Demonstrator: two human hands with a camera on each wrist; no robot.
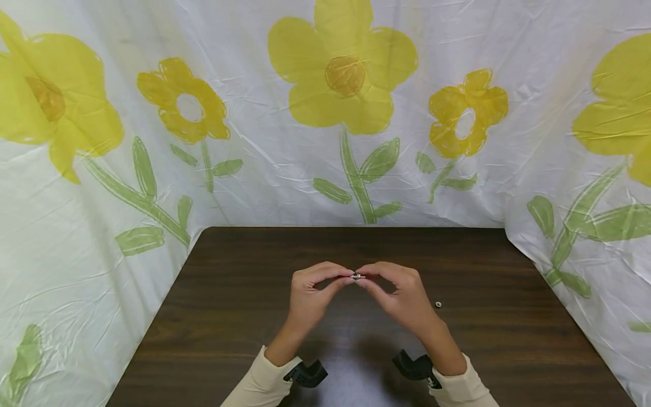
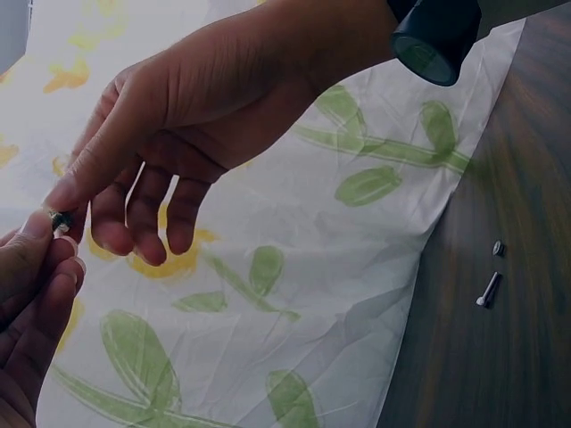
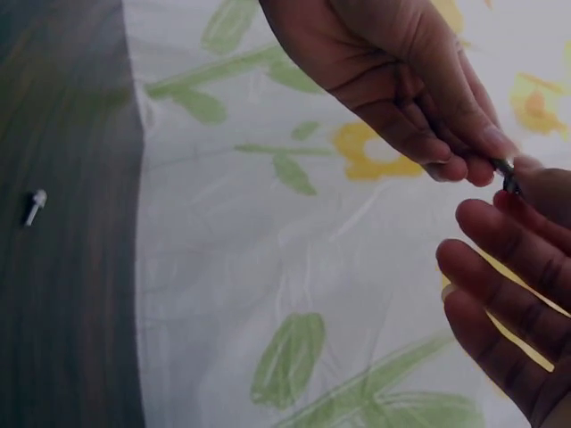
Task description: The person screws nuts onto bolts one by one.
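Observation:
Near the middle of the table, my left hand [image 1: 311, 291] and right hand [image 1: 399, 291] meet fingertip to fingertip over a small silver bolt [image 1: 358, 277]. Each hand pinches it between thumb and index finger, hiding most of it. In the left wrist view the bolt [image 2: 61, 220] shows as a dark bit with a bright end. The other fingers of the right hand [image 2: 178, 134] hang loosely bent there. In the right wrist view the lower fingers of the right hand [image 3: 508, 285] spread away from the bolt [image 3: 509, 181], facing the left hand [image 3: 393, 80].
A small nut [image 1: 438, 304] lies on the dark wooden table [image 1: 508, 350] beside the right wrist. A loose bolt [image 2: 489, 290] lies close to the nut [image 2: 498, 248] in the left wrist view. Another bolt [image 3: 34, 207] appears in the right wrist view. A flowered curtain [image 1: 254, 192] surrounds the table.

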